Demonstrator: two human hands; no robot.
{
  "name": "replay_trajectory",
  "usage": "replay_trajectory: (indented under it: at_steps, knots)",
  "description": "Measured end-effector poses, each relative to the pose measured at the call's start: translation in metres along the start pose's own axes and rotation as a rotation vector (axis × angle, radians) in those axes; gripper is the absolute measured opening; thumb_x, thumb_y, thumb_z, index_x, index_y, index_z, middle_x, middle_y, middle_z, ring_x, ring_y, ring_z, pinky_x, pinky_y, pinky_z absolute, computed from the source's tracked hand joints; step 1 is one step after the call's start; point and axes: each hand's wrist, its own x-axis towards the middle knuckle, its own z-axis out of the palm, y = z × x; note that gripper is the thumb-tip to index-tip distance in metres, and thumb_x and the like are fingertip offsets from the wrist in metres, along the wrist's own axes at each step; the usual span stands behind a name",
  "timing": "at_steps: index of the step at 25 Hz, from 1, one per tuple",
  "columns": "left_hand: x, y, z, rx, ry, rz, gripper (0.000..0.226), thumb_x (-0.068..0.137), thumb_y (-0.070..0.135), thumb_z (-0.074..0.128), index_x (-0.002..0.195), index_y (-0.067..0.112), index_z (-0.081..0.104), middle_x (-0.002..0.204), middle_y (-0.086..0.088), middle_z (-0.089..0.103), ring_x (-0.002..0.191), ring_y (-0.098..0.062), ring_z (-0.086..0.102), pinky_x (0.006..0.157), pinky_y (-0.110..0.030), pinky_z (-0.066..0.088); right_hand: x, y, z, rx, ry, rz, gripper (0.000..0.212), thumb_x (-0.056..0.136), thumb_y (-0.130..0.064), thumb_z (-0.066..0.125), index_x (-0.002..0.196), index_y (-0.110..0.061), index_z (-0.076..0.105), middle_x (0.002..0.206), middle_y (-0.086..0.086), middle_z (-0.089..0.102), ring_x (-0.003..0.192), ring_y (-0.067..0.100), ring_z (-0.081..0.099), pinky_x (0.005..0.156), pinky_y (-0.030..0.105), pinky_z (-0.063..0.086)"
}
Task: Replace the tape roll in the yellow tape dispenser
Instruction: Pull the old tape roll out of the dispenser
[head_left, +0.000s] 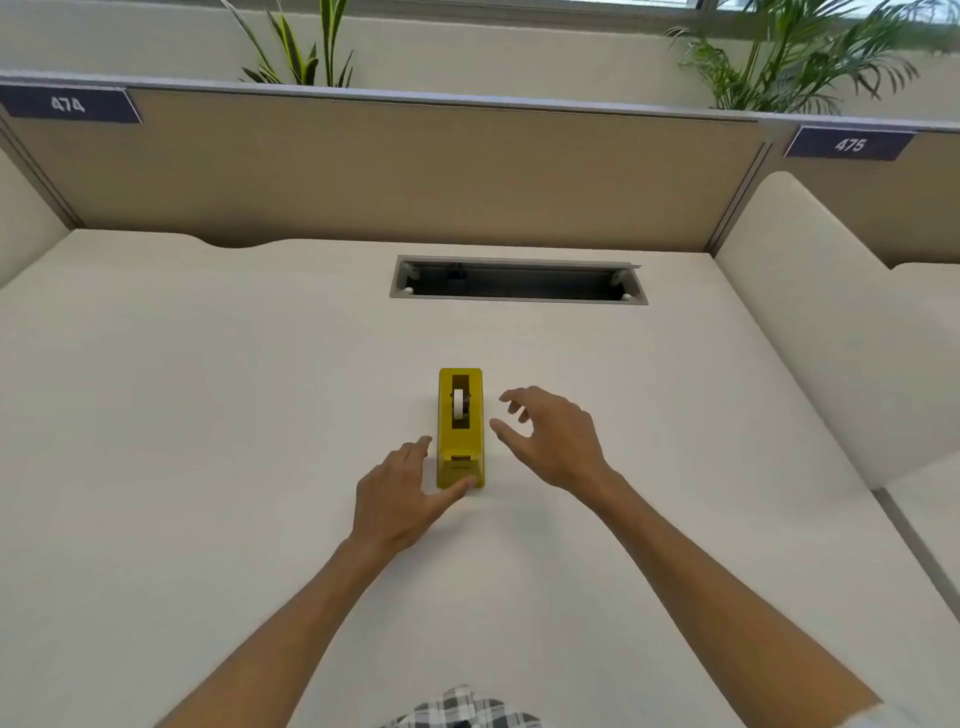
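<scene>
Item one: yellow tape dispenser (460, 431), standing lengthwise at the middle of your white desk (208, 415), white tape roll (458, 403) seated in its top slot. Your left hand (402, 499) lies against its near left side, fingers straight, thumb touching the near end. Your right hand (553, 441) hovers just right of it, fingers spread and loosely bent, holding nothing.

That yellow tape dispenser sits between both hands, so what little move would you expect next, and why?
Probably the right hand closes in to lift the white tape roll out of the yellow tape dispenser. The roll sits in the open top slot, the right hand hovers open beside it, and the left hand touches the near end, seemingly steadying it.
</scene>
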Motion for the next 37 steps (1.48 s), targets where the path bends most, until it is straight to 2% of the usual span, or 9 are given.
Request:
replay_trajectory:
  at_steps: [2,5,7,9,11,13,20,25,37]
  knots:
    - [0.001,0.004,0.003,0.022,0.036,0.010,0.106,0.067,0.089,0.035,0.143,0.016,0.039,0.135,-0.002,0.058,0.115,-0.021,0.060,0.086,-0.035,0.051,0.007,-0.003,0.004,-0.018,-0.025,-0.001,0.038,0.088,-0.050,0.057,0.118,-0.028,0.059,0.107,-0.013,0.066,0.089,0.008,0.063,0.074,0.032,0.051]
    - [0.002,0.007,0.011,0.011,0.097,0.053,0.102,0.067,0.088,0.039,0.139,0.016,0.042,0.119,-0.001,0.065,0.100,-0.020,0.064,0.077,-0.032,0.052,0.016,-0.007,0.013,-0.017,-0.060,-0.002,0.041,0.087,-0.049,0.059,0.122,-0.027,0.058,0.111,-0.011,0.065,0.093,0.010,0.063,0.075,0.033,0.050]
    - [0.006,0.008,0.014,-0.007,0.104,0.060,0.095,0.067,0.087,0.041,0.134,0.019,0.044,0.113,0.001,0.065,0.097,-0.018,0.063,0.079,-0.032,0.050,0.021,-0.007,0.018,-0.016,-0.075,-0.013,0.043,0.086,-0.048,0.060,0.123,-0.026,0.057,0.112,-0.009,0.065,0.094,0.012,0.063,0.074,0.032,0.049]
    - [0.010,0.008,0.016,0.009,0.092,0.061,0.092,0.069,0.085,0.043,0.134,0.019,0.044,0.118,0.001,0.063,0.106,-0.018,0.060,0.092,-0.036,0.047,0.026,-0.008,0.022,-0.028,-0.107,-0.015,0.046,0.086,-0.048,0.060,0.126,-0.025,0.056,0.115,-0.008,0.063,0.096,0.014,0.063,0.076,0.035,0.051]
    - [0.012,0.009,0.019,0.043,0.071,0.058,0.091,0.071,0.083,0.044,0.135,0.018,0.043,0.128,0.001,0.059,0.120,-0.019,0.052,0.105,-0.041,0.036,0.032,-0.011,0.024,-0.042,-0.134,-0.007,0.050,0.086,-0.048,0.061,0.129,-0.024,0.054,0.120,-0.006,0.061,0.098,0.016,0.063,0.078,0.037,0.052]
    - [0.013,0.008,0.022,0.052,0.041,0.031,0.091,0.073,0.081,0.045,0.137,0.018,0.040,0.134,0.001,0.055,0.128,-0.019,0.046,0.111,-0.044,0.029,0.037,-0.014,0.028,-0.032,-0.147,-0.011,0.050,0.086,-0.047,0.061,0.129,-0.023,0.053,0.123,-0.005,0.057,0.098,0.017,0.062,0.077,0.036,0.052]
    - [0.013,0.007,0.030,0.045,0.034,0.019,0.091,0.079,0.076,0.045,0.143,0.013,0.035,0.142,-0.003,0.050,0.133,-0.020,0.043,0.115,-0.044,0.024,0.051,-0.022,0.034,-0.107,-0.203,-0.048,0.053,0.084,-0.042,0.066,0.131,-0.020,0.055,0.130,0.001,0.050,0.105,0.022,0.057,0.080,0.036,0.047]
    - [0.013,0.006,0.032,0.042,0.051,0.022,0.092,0.078,0.075,0.047,0.144,0.012,0.034,0.142,-0.004,0.050,0.134,-0.019,0.042,0.116,-0.043,0.022,0.053,-0.021,0.035,-0.117,-0.196,-0.053,0.046,0.084,-0.041,0.066,0.125,-0.020,0.059,0.128,0.000,0.051,0.101,0.022,0.057,0.075,0.032,0.042]
    - [0.014,0.003,0.034,0.029,0.027,0.019,0.094,0.077,0.078,0.043,0.146,0.014,0.031,0.147,-0.002,0.046,0.137,-0.019,0.039,0.118,-0.044,0.019,0.055,-0.025,0.032,-0.059,-0.152,-0.010,0.041,0.085,-0.033,0.067,0.123,-0.019,0.059,0.123,0.000,0.056,0.096,0.022,0.060,0.073,0.030,0.043]
